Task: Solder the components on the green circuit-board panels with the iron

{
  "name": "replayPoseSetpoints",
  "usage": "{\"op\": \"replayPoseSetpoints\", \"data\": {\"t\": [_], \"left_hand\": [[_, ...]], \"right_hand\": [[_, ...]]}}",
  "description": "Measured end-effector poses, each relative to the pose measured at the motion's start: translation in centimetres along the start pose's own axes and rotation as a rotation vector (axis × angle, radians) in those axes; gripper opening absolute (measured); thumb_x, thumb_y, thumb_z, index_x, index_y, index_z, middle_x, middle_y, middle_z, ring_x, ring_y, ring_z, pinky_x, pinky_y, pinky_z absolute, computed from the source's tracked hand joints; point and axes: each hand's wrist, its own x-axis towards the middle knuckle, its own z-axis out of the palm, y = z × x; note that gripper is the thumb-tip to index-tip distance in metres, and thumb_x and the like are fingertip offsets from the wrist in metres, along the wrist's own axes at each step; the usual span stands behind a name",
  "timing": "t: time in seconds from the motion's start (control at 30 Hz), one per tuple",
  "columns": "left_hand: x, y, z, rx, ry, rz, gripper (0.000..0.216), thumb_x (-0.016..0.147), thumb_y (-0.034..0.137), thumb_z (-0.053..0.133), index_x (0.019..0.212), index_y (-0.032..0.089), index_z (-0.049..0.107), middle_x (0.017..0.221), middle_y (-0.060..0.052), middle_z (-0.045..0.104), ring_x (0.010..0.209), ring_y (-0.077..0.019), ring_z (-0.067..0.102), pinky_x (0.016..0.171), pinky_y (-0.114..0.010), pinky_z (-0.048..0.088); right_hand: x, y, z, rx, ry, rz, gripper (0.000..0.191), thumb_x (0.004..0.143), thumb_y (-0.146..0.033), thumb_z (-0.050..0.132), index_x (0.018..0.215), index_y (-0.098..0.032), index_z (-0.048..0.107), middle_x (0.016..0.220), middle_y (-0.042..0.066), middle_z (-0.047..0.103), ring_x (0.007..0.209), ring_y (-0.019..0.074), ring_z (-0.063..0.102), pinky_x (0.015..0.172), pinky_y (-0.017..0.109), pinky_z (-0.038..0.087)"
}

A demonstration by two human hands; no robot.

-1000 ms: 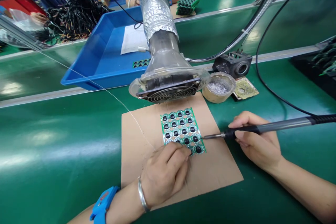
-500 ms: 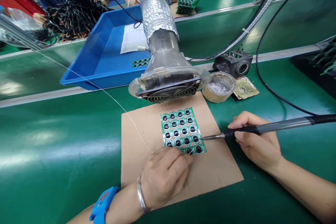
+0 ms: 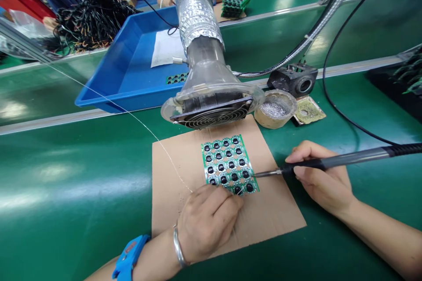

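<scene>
A green circuit board panel with rows of black round blobs lies on a cardboard sheet. My right hand is closed round a soldering iron, whose tip reaches the panel's right edge. Over the panel's lower left, my left hand pinches a thin solder wire. A short end of the wire sticks out past the fingertips above the lower row. The left hand hides part of that row. A blue wrist strap and a metal bangle are on my left arm.
A fume extractor hood hangs just beyond the panel. Behind it sits a blue tray. At the right are a tub of solder bits, a yellow sponge and an iron holder. Co-workers sit across the bench.
Both hands have stayed almost in place. The left fingers have shifted very slightly, and the wire end shows a little more above the panel.
</scene>
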Motion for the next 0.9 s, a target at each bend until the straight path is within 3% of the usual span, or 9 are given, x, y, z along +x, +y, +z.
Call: {"op": "replayPoseSetpoints", "data": {"t": [0.53, 0.9], "left_hand": [[0.3, 0.0, 0.2, 0.033, -0.023, -0.014, 0.011, 0.08, 0.008, 0.052, 0.086, 0.016, 0.056, 0.067, 0.0, 0.058, 0.061, -0.0119, 0.054, 0.056, -0.026, 0.042], [0.0, -0.1, -0.9, -0.015, 0.037, -0.088, 0.013, 0.078, 0.009, 0.055, 0.089, 0.016, 0.057, 0.074, -0.001, 0.062, 0.065, -0.0111, 0.055, 0.058, -0.024, 0.044]], "right_hand": [[-0.1, 0.0, -0.1, -0.014, 0.003, -0.011, 0.01, 0.068, -0.014, 0.056, 0.072, -0.02, 0.062, 0.055, -0.001, 0.047, 0.045, 0.0101, 0.036, 0.04, 0.025, 0.023], [0.0, 0.1, -0.1, 0.027, 0.05, 0.023, 0.009, 0.068, -0.014, 0.057, 0.071, -0.019, 0.062, 0.053, -0.002, 0.044, 0.04, 0.0083, 0.031, 0.037, 0.025, 0.02]]}}
